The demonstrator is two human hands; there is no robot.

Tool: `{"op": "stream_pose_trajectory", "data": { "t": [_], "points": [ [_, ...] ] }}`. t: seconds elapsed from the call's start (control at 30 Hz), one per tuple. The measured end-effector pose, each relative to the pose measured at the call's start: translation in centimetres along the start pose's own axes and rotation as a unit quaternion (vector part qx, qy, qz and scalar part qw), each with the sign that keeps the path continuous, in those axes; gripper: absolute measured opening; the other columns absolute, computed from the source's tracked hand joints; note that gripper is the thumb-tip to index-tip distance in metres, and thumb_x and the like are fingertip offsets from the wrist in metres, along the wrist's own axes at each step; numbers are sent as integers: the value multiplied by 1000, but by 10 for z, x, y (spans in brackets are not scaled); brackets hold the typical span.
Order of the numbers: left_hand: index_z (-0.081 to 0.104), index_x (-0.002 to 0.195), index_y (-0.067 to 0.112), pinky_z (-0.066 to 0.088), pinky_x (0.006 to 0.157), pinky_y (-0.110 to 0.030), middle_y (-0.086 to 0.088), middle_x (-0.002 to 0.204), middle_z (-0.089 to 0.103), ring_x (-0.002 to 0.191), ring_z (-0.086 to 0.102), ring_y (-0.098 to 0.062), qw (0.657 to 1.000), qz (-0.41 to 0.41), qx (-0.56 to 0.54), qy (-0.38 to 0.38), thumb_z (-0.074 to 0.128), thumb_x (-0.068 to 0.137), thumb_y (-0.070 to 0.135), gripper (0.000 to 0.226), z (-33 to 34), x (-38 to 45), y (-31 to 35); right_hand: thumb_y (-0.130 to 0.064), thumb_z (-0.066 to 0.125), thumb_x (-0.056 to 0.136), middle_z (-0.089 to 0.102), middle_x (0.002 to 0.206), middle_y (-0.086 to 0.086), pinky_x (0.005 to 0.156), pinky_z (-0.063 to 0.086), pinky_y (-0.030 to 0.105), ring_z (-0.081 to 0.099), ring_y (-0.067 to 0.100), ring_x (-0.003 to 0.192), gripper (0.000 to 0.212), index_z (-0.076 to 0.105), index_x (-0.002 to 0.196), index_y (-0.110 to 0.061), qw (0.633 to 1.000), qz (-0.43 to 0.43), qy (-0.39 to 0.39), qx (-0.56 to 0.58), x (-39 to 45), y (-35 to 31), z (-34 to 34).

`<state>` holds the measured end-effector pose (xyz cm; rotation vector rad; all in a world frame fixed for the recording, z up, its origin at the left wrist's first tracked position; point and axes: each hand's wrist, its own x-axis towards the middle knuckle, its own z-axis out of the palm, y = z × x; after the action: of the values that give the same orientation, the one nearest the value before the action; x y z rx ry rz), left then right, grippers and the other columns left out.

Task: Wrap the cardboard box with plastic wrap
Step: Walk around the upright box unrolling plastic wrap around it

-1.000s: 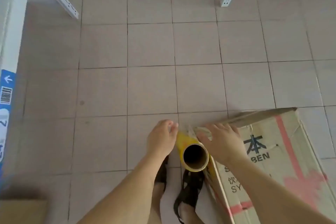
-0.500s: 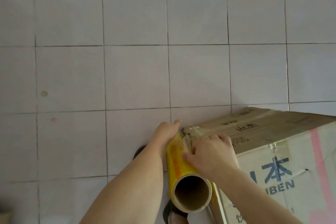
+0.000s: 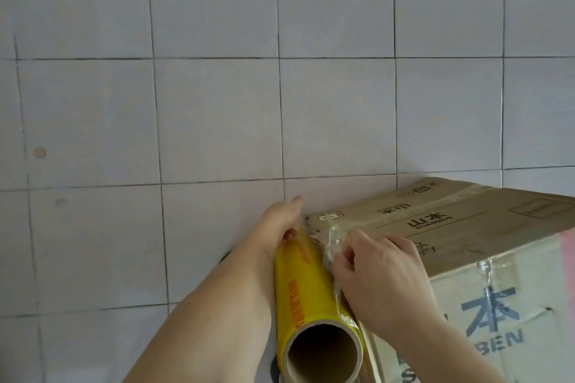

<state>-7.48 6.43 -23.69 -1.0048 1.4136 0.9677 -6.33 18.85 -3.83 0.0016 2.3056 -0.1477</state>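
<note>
A large cardboard box (image 3: 460,227) with printed lettering and taped seams stands on the tiled floor at the lower right. A yellow roll of plastic wrap (image 3: 306,289) with a hollow cardboard core lies against the box's left corner, its open end toward me. My left hand (image 3: 280,224) grips the far part of the roll. My right hand (image 3: 382,280) pinches the bunched, clear loose end of the wrap (image 3: 333,246) at the box's top left corner.
Pale square floor tiles (image 3: 217,102) fill the view ahead and to the left. A small dark mark (image 3: 39,152) sits on a tile at the far left. My foot is barely visible under the roll.
The view has dropped closer to the box and roll. My right hand has pulled the loose film up off the roll onto the box corner; my left hand stays on the roll.
</note>
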Motion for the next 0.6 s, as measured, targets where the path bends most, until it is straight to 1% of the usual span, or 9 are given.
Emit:
{"op": "stream_pose_trajectory", "data": {
  "t": [0.03,0.07,0.1,0.17,0.23,0.3,0.33,0.47,0.6],
  "points": [
    [64,110,9,45,61,-29,-10,83,65,67,59,-23,1000,8,18,-5,49,98,63,57,2,0,3,-46,29,99,64,70,-7,112,25,30,57,6,78,17,41,93,-36,1000,-9,-3,11,2,-1,2],
    [67,113,10,49,68,-31,-12,90,69,77,66,-26,999,17,48,-16,55,94,64,58,4,-1,5,-54,26,96,67,74,-10,112,25,32,59,4,84,25,40,110,-38,1000,-11,-15,20,2,-3,2],
    [71,108,10,50,72,-33,-14,94,72,84,70,-28,996,25,85,-27,63,91,60,53,6,-1,8,-64,23,93,69,82,-13,113,25,34,59,5,93,43,32,128,-41,999,-20,-35,21,3,-4,2],
    [70,80,9,46,66,-31,-13,81,69,74,66,-27,983,41,170,-46,72,88,42,34,9,0,14,-76,23,88,65,105,-17,112,24,36,54,11,111,63,15,143,-47,997,-43,-70,-13,4,-3,0],
    [60,64,10,41,59,-28,-10,71,62,62,55,-25,975,40,216,-46,68,92,22,32,12,1,15,-64,33,94,60,116,-17,109,25,36,50,14,116,53,27,143,-45,994,-65,-74,-56,6,-2,-1],
    [59,64,9,42,56,-27,-12,72,61,58,52,-24,983,34,175,-42,61,92,7,28,13,7,11,-43,35,99,61,111,-14,108,27,34,51,12,109,31,51,125,-40,994,-78,-59,-51,9,0,-1],
    [61,67,7,43,55,-28,-13,70,61,55,52,-23,990,37,131,-39,59,92,3,26,13,10,9,-36,35,99,62,109,-14,108,29,34,52,12,107,28,55,119,-39,996,-69,-56,-33,11,1,0],
    [61,80,12,47,52,-27,-10,69,61,56,55,-18,994,74,-72,-20,54,97,-3,24,7,17,7,-32,32,100,61,126,-16,107,28,34,50,12,121,42,45,136,-47,996,-42,-75,24,14,6,-5],
    [60,88,15,48,50,-24,-6,69,57,57,54,-17,980,112,-159,-32,51,101,0,22,9,18,21,-30,29,100,68,116,-12,108,26,33,56,9,113,40,60,123,-39,993,-62,-104,-1,26,15,-16]
  ]
}}
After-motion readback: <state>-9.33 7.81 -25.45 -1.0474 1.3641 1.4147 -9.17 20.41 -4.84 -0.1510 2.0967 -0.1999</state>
